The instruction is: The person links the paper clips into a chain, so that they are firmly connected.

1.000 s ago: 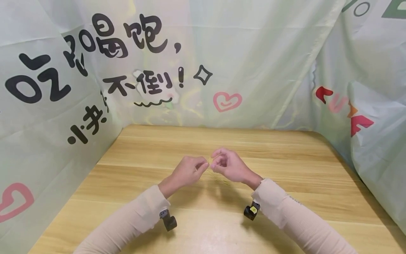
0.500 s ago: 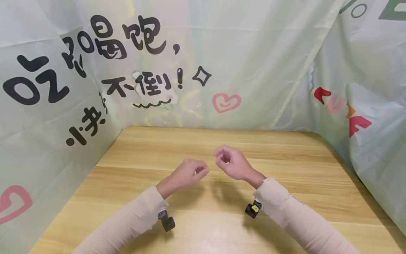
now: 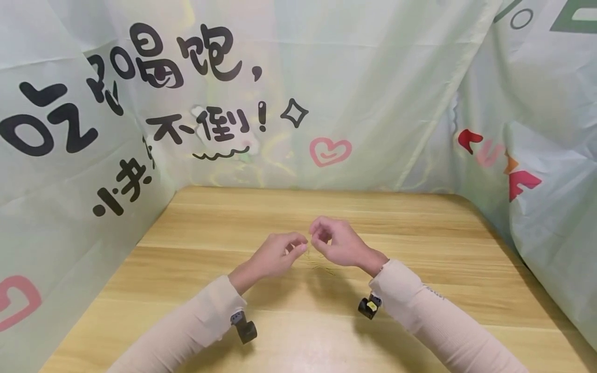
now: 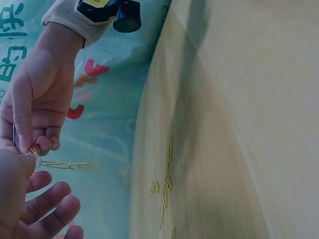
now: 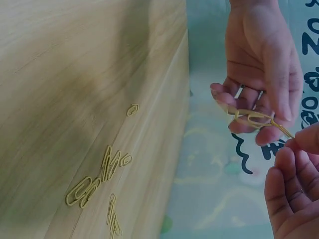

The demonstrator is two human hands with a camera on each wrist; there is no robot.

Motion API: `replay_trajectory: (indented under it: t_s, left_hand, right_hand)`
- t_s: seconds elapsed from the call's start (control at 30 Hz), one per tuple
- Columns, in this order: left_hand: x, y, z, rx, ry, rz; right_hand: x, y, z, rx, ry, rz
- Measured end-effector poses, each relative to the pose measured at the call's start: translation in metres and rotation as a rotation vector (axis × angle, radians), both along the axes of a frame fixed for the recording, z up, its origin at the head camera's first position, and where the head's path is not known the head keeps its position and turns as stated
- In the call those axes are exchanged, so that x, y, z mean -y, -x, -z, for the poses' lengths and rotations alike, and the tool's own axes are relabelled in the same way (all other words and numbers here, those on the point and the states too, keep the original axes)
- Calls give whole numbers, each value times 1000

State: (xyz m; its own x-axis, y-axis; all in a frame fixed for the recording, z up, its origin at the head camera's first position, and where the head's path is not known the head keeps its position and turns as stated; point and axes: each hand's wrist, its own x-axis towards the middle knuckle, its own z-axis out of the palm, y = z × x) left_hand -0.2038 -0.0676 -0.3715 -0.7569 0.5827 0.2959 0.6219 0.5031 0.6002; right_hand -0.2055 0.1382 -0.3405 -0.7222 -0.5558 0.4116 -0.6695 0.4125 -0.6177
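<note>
In the head view my left hand (image 3: pixel 280 255) and right hand (image 3: pixel 344 243) meet fingertip to fingertip above the middle of the table. A short chain of gold paper clips (image 5: pixel 251 118) hangs from the left thumb and fingertips, seen also in the left wrist view as linked clips (image 4: pixel 65 164). Thumb and forefinger of my right hand (image 5: pixel 296 179) pinch a gold paper clip (image 5: pixel 285 131) at the chain's upper end. The fingertips partly hide where the clips join. The left hand's other fingers are spread loosely.
Several loose gold paper clips (image 5: pixel 79 191) lie scattered on the wooden table (image 3: pixel 410 311) below the hands. A printed cloth (image 3: pixel 373 103) hangs behind the table and along both sides. Each wrist carries a small black camera (image 3: pixel 244 329).
Half a second ago the hands stood apart over the table. Now the right hand has come down and left, back to the left fingertips. The head view has shifted slightly.
</note>
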Motion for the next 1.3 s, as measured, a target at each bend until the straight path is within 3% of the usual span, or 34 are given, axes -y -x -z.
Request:
replay_trajectory:
  t_s: [0.4,0.73,0.93,1.13,1.3]
  left_hand:
    - [-3,-1,-3,-46,-62,58]
    - [6,0,-1,-82,-69,33]
    - [7,1,-2,-118,-47,45]
    - [9,2,-8,-175,-80,40]
    - [13,0,-7,-161,-73,39]
  right_hand:
    - [3,0,1,23,-8,-8]
    - [-5,3,1,46,-26,37]
    - [-14,11,5,79,-82,92]
    - [-20,22,5,94,-140,120]
    - [-24,27,11,113,-165,133]
